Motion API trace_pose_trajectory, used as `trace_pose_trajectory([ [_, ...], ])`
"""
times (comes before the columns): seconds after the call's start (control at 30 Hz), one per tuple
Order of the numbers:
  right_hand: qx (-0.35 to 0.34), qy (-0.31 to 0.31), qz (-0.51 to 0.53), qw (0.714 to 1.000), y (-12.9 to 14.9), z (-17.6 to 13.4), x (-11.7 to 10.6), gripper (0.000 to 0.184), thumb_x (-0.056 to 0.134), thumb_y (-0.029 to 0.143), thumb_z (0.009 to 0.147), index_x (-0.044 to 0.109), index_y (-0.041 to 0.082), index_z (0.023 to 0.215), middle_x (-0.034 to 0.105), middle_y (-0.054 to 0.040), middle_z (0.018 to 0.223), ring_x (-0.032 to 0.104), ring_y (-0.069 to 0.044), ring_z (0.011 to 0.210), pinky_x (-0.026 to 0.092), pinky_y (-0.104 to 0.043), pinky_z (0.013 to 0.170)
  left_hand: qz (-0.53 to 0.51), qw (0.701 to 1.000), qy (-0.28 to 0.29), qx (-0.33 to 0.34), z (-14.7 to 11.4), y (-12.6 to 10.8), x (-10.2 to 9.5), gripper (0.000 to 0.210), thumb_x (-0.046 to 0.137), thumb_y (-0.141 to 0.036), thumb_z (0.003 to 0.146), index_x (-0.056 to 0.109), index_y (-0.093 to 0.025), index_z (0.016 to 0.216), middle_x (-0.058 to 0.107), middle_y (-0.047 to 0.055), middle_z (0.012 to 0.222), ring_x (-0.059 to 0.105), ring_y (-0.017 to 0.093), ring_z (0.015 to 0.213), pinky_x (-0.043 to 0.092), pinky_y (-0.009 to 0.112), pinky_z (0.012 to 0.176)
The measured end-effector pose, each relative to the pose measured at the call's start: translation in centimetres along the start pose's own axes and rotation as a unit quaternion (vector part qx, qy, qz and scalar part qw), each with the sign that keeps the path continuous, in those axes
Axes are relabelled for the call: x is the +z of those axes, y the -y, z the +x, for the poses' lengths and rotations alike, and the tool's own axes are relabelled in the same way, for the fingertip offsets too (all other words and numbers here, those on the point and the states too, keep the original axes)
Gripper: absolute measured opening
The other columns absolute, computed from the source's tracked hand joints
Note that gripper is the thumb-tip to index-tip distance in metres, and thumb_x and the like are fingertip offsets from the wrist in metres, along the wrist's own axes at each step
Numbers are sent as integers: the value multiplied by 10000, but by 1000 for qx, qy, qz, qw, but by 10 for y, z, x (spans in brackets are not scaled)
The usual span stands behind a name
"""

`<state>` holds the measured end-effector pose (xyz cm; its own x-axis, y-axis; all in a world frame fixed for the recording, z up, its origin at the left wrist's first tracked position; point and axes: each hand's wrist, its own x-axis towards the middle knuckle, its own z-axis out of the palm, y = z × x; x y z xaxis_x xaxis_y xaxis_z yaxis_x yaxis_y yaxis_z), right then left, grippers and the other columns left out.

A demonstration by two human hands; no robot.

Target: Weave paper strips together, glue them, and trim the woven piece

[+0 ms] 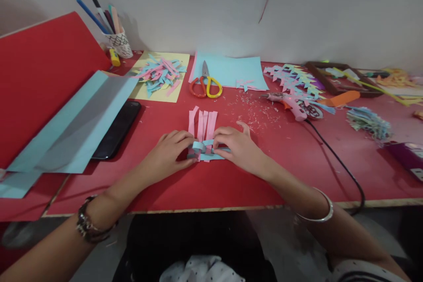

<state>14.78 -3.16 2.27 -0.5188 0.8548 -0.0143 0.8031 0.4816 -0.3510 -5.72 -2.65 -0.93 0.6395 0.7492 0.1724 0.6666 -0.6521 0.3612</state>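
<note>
Several pink paper strips (205,123) lie side by side on the red tabletop, pointing away from me. Light blue paper strips cross them near their lower ends. One blue paper strip (199,146) curls up in a loop between my hands. My left hand (176,147) pinches the strip's left part, thumb and fingers close together at the edge of the pink strips. My right hand (236,145) pinches the blue strip's right part, its little finger raised. The fingertips partly hide where the strips cross.
Scissors (206,83) rest on blue sheets (231,68) behind the strips. A pink glue gun (287,102) with a black cord lies at right. Cut strips (161,72) are piled on yellow paper. At left are a black phone (116,130), long blue sheets (66,132) and a pen cup (120,44).
</note>
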Motion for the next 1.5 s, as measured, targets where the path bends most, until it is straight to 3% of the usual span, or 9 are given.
trace_pose_trajectory([
  [0.2,-91,-56,-94,990,-7,-15,-3,192,460,207,848,639,265,886,631,-12,1018,548,-153,960,62,-469,995,-3,1000,15,14,1,3,1,274,466,-353,811,554,-241,1046,538,42,1031,488,197,965,355,356,825],
  [0.37,-115,-90,-171,974,-7,-30,2,220,443,282,857,616,285,994,612,-35,1107,518,-181,1014,96,-466,1000,-15,1000,18,4,1,3,2,303,486,-358,802,533,-267,1087,546,33,1020,489,195,960,343,357,821],
  [0.57,-95,-92,-183,974,-13,-39,10,263,423,337,861,595,283,1052,611,-46,1123,515,-195,1030,79,-497,1003,-23,1000,20,-2,1,0,-1,309,476,-348,812,531,-293,1111,550,30,992,498,194,922,334,367,812],
  [1.07,-13,-40,-127,991,-19,-55,-3,256,443,313,826,606,297,1023,536,-69,1197,467,-235,1109,195,-544,971,-13,1000,21,8,1,1,-1,313,467,-348,817,513,-264,1114,550,38,1008,505,189,937,360,349,808],
  [1.2,-31,-47,-131,990,-17,-49,-4,260,426,300,828,615,262,1003,518,-103,1209,461,-245,1110,208,-544,960,34,998,-41,37,-1,0,-5,299,442,-303,822,522,-208,1093,560,79,1017,514,205,969,386,345,807],
  [1.33,-43,-46,-132,989,-13,-43,-5,255,448,279,817,620,255,1003,526,-112,1196,457,-249,1111,206,-544,962,67,989,-63,116,-5,-6,-8,294,381,-218,843,526,-248,1096,584,66,999,546,184,928,411,325,802],
  [1.4,-45,-42,-127,990,-10,-42,-6,262,455,271,815,618,258,1019,521,-114,1202,453,-249,1115,204,-547,962,58,989,-71,118,-3,-11,-8,331,390,-290,850,480,-220,1161,571,91,1051,535,204,974,417,336,824],
  [1.5,-41,-31,-105,993,-8,-42,-8,262,443,281,824,621,272,1015,519,-102,1200,455,-243,1110,214,-542,960,27,995,-81,49,6,-21,-4,511,383,-442,838,386,-130,1243,512,155,1159,466,253,1093,399,378,886],
])
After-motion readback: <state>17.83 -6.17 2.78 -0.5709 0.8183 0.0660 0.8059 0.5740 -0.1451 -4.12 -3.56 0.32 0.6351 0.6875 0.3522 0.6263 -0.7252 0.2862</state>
